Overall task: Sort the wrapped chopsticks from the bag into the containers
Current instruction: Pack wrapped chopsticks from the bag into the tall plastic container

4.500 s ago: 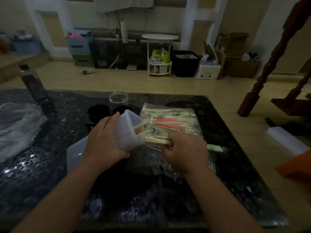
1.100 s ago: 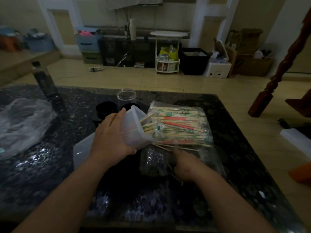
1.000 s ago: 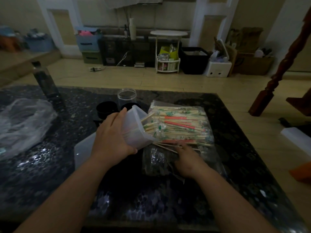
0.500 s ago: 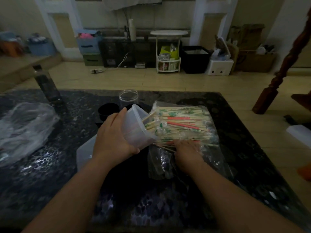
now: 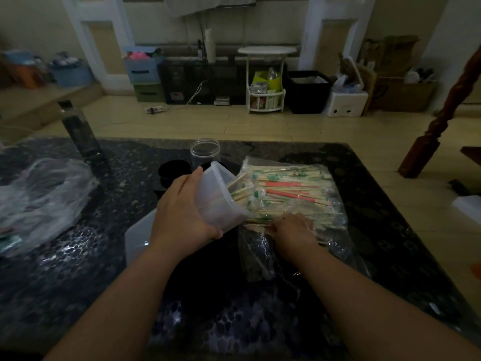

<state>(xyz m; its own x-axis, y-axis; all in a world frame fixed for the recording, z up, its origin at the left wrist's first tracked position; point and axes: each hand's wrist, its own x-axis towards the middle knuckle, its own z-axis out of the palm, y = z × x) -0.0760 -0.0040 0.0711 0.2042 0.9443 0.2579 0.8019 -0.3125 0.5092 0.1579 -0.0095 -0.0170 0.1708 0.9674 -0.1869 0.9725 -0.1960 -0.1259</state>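
A crumpled plastic sheet [image 5: 39, 201] lies far left on the dark table [image 5: 78, 282]. The left hand [image 5: 182, 212] grips a translucent container [image 5: 218, 201], tipped toward the wrapped chopsticks [image 5: 294, 188] piled in their clear bag [image 5: 346, 246]. The right hand [image 5: 294, 230] rests at the pile's near edge, its fingers blurred under plastic, so I can't tell whether they're gripping.

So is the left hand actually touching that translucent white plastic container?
Touching. The head view shows the left hand wrapped around the tilted translucent white plastic container, thumb under its lower side, fingers over the top.
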